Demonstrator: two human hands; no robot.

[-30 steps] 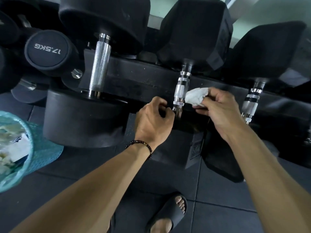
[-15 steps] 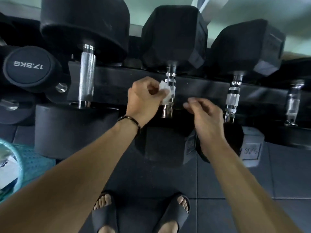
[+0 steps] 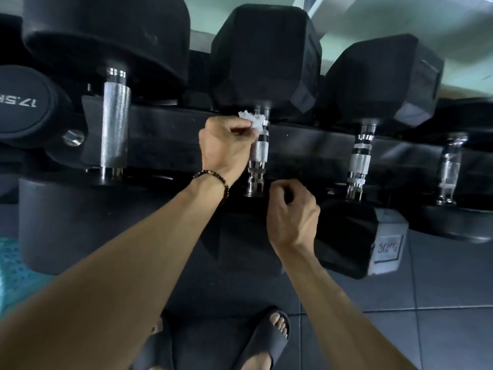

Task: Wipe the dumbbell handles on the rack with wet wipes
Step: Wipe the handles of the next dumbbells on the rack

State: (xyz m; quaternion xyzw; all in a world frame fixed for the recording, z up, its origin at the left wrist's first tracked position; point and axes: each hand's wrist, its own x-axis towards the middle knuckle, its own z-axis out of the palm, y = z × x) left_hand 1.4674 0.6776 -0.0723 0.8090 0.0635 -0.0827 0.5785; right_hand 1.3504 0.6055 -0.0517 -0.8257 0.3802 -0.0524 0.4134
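At fingers: left hand (image 3: 226,145) pinches wet wipe (image 3: 252,119), crumpled, white
wipe position: pressed on upper end of middle dumbbell handle (image 3: 258,150), just under the hex head; most of the wipe sticks out above the left fingers (image 3: 241,130)
handle: chrome, knurled centre, ringed ends, upright in view; bare metal shows below the left fingers down to the lower head
right hand (image 3: 292,212): fingers loosely curled, grasping nothing, just beside the handle's lower end, not clearly touching it
left of left fingers: thick knurled handle (image 3: 115,124) of a round-head dumbbell, well apart; "17.5" end cap (image 3: 25,102) further left
right of right fingers: next hex dumbbell handle (image 3: 360,158), its lower head marked "30KG" (image 3: 388,247); another handle (image 3: 450,166) beyond, blurred
rack (image 3: 165,140): black rail behind the handles
wrist: bead bracelet (image 3: 213,176) on the left
floor (image 3: 440,329): dark tiles, black slide sandal (image 3: 264,340) below the arms
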